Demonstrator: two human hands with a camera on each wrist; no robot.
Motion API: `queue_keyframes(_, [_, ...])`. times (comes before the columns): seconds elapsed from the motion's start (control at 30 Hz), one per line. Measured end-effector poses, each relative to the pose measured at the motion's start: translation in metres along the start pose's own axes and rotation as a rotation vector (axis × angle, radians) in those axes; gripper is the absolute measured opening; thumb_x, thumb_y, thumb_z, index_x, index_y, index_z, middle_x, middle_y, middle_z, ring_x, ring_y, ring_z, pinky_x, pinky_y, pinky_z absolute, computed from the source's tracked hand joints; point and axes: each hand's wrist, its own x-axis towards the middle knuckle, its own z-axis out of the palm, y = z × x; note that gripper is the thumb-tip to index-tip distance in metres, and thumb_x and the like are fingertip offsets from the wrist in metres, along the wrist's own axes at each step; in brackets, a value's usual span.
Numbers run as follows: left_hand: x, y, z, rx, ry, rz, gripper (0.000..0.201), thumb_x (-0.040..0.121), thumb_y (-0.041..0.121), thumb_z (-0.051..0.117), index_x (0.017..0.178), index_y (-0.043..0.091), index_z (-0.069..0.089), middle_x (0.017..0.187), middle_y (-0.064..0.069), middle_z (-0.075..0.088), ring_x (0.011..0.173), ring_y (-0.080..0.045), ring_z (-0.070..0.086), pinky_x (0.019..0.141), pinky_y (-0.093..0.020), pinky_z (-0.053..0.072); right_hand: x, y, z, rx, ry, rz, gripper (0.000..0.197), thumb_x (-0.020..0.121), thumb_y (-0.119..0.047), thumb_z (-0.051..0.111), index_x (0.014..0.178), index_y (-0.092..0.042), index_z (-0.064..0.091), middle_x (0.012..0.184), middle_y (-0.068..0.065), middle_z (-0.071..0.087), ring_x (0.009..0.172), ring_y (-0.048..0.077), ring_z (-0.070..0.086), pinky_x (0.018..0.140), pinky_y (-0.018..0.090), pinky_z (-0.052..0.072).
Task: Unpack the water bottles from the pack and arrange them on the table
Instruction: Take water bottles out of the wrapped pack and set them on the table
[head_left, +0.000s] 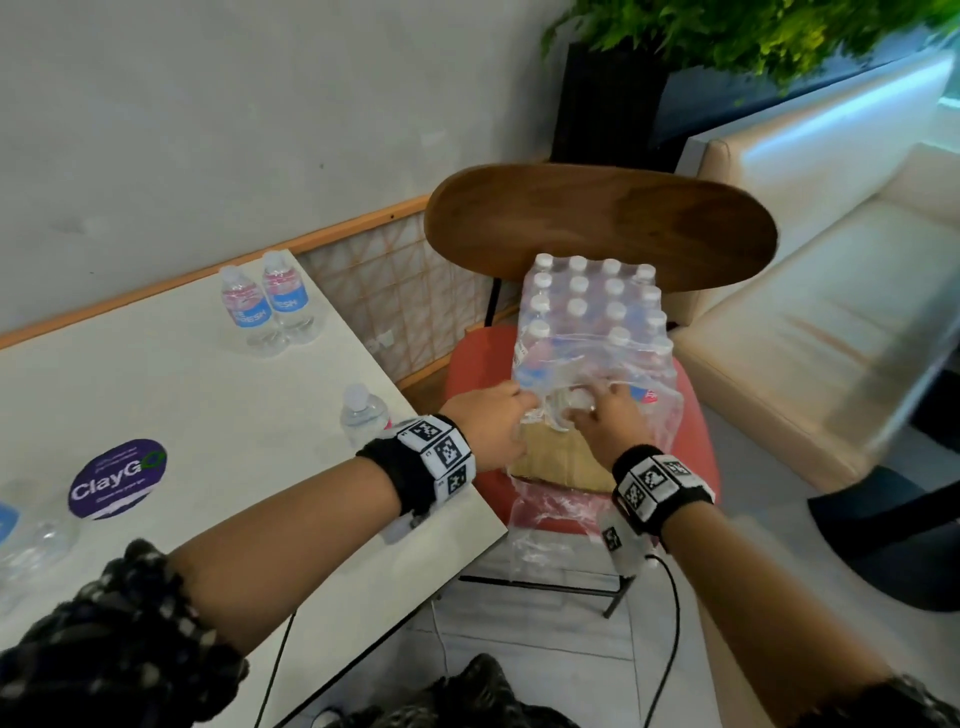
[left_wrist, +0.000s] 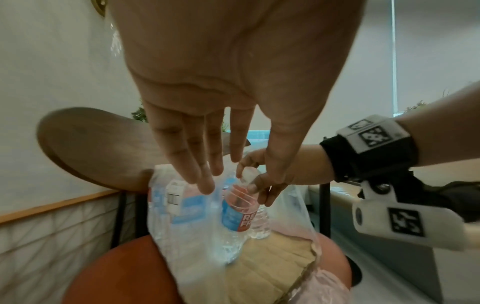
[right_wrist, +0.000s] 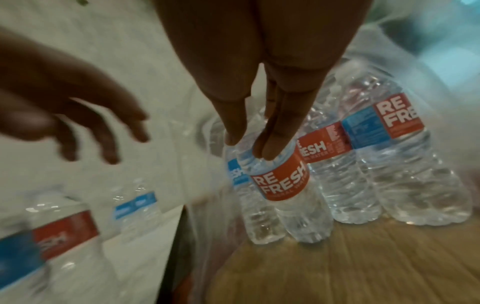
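A shrink-wrapped pack of water bottles (head_left: 592, 306) stands on a cardboard tray (head_left: 561, 462) on a red chair seat (head_left: 696, 447). Its wrap is torn open at the near side. My right hand (head_left: 592, 405) pinches the neck of a front bottle (right_wrist: 280, 181) with a red and blue label, which stands tilted on the cardboard. My left hand (head_left: 519, 410) reaches beside it with straight fingers (left_wrist: 207, 181) at the loose plastic wrap (left_wrist: 182, 236) and holds nothing. On the white table (head_left: 208, 415) two bottles (head_left: 265, 306) stand at the far edge and one bottle (head_left: 363, 410) stands near the right edge.
A wooden chair back (head_left: 597, 218) rises right behind the pack. A cream sofa (head_left: 831, 312) is on the right and a wall on the left. A purple sticker (head_left: 117, 478) lies on the table, and another bottle (head_left: 31, 540) shows blurred at its near left. Cables hang from my wrists.
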Motion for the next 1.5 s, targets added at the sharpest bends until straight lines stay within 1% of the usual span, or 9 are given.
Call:
queue_keyframes(0.23, [0.037,0.029,0.020,-0.111,-0.022,0.009,0.068,0.084,0.035,0.065,0.138,0.018,0.028,0.133,-0.009,0.045,0.093,-0.033,0.063,0.067,-0.034,0.046,-0.019,-0.002,0.002,0.101,-0.052,-0.111,0.037,0.089,-0.018,0.059,0.126,-0.012,0.055,0.113,-0.002,0.050,0.079,0.019,0.060,0.076,0.030,0.047])
queue_keyframes(0.33, [0.044,0.021,0.020,-0.097,-0.019,-0.001,0.062,0.089,0.030,0.059,0.142,0.024,0.026,0.136,-0.008,0.047,0.099,-0.034,0.062,0.078,-0.041,0.051,-0.011,0.002,-0.007,0.261,-0.098,-0.019,0.033,0.092,-0.016,0.052,0.124,-0.012,0.055,0.111,0.004,0.062,0.083,0.022,0.067,0.082,0.037,0.053])
queue_keyframes(0.47, [0.046,0.016,0.014,-0.050,-0.028,-0.009,0.055,0.087,0.026,0.053,0.137,0.029,0.032,0.127,-0.002,0.054,0.097,-0.033,0.061,0.077,-0.038,0.051,0.015,0.011,-0.020,0.047,-0.009,0.140,0.025,0.095,-0.021,0.049,0.087,0.001,0.059,0.075,0.017,0.061,0.070,0.031,0.057,0.066,0.033,0.039])
queue_keyframes(0.6, [0.043,0.017,0.017,-0.045,-0.025,0.026,0.058,0.090,0.023,0.045,0.142,0.039,0.026,0.129,0.000,0.048,0.090,-0.029,0.061,0.063,-0.027,0.040,0.033,0.008,-0.023,-0.188,-0.143,0.230,0.034,0.100,-0.022,0.039,0.123,-0.006,0.057,0.120,0.015,0.062,0.110,0.031,0.058,0.090,0.038,0.044])
queue_keyframes(0.77, [0.042,0.015,0.013,-0.040,-0.052,0.025,0.050,0.088,0.022,0.051,0.134,0.032,0.036,0.123,-0.004,0.050,0.095,-0.032,0.061,0.068,-0.032,0.046,0.044,-0.010,-0.009,-0.229,-0.235,0.108,0.044,0.100,-0.010,0.033,0.143,-0.014,0.032,0.140,0.014,0.046,0.125,0.031,0.049,0.102,0.043,0.039])
queue_keyframes(1.0, [0.034,0.007,0.005,-0.040,-0.058,0.012,0.038,0.086,0.019,0.055,0.124,0.026,0.052,0.116,-0.006,0.059,0.106,-0.028,0.057,0.081,-0.036,0.046,0.058,-0.025,-0.006,-0.083,-0.486,0.199,0.051,0.098,-0.037,0.037,0.143,-0.013,0.036,0.148,0.007,0.038,0.136,0.025,0.036,0.108,0.034,0.028])
queue_keyframes(1.2, [0.022,-0.004,-0.004,-0.056,-0.048,0.020,0.028,0.085,0.019,0.065,0.112,0.015,0.067,0.111,-0.004,0.049,0.104,-0.023,0.052,0.076,-0.026,0.036,0.059,-0.020,-0.001,0.069,-0.301,0.232,0.060,0.095,-0.041,0.048,0.146,-0.020,0.027,0.148,0.007,0.034,0.134,0.031,0.036,0.107,0.043,0.034])
queue_keyframes(1.33, [0.010,-0.017,-0.019,-0.067,-0.021,-0.010,0.031,0.080,0.018,0.071,0.111,0.015,0.070,0.098,-0.001,0.046,0.098,-0.021,0.051,0.075,-0.025,0.037,0.059,-0.008,0.001,0.093,-0.303,0.439,0.080,0.081,-0.071,0.044,0.148,-0.036,0.017,0.151,0.008,0.031,0.113,0.036,0.051,0.079,0.047,0.048])
queue_keyframes(1.5, [-0.010,-0.028,-0.034,-0.169,0.032,-0.018,0.027,0.076,0.022,0.072,0.103,0.021,0.073,0.088,0.005,0.045,0.085,-0.013,0.049,0.069,-0.026,0.038,0.057,-0.016,0.000,0.151,-0.243,0.327,0.030,0.094,-0.028,0.054,0.122,-0.027,0.044,0.110,0.016,0.055,0.079,0.025,0.055,0.065,0.034,0.047])
